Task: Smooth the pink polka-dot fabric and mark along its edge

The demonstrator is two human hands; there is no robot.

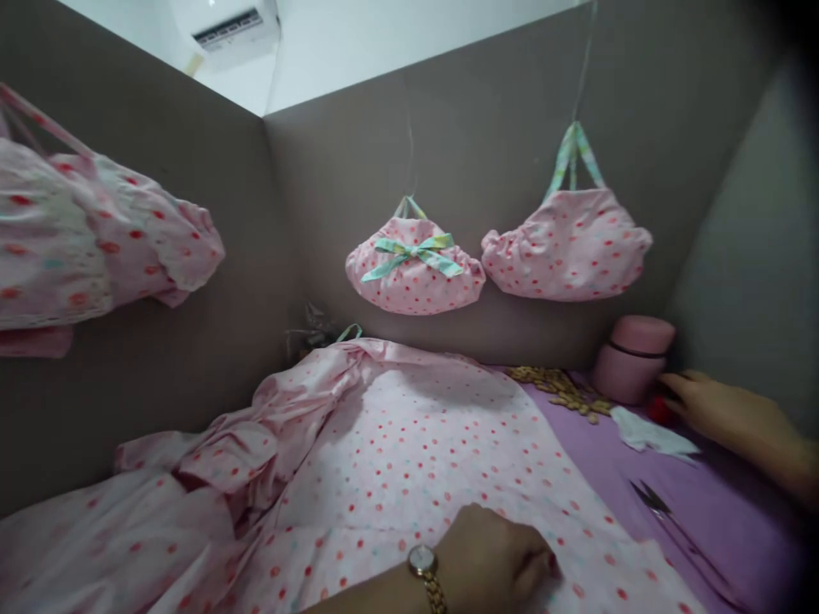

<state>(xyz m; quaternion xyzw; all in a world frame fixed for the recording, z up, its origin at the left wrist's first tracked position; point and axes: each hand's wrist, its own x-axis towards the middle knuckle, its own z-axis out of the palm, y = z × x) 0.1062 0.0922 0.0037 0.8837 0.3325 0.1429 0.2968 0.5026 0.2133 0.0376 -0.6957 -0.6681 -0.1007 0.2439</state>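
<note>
Pink dotted fabric [409, 443] covers the near left of the table. The left hand [499, 558], wearing one watch [422, 560], rests on it, fingers curled together. At far right, the right hand [710, 409], fingers loosely apart, touches one red object [659, 411] beside one pink jar [630, 358]. One pair of scissors [653, 499] lies nearby.

Your one camera rides on your head, facing forward and only slightly down toward the corner of the partition walls [269, 256]. It sits close. Your left hand [499, 558] is cut by the bottom edge, with the dotted pink fabric [415, 443] spreading out just beyond its fingers. Your right hand [710, 409] enters from the right edge, the pink jar [630, 358] just past its fingertips. Well above both sets of fingers, the view reaches the hanging pouches [415, 264] and an air conditioner [230, 34].
</note>
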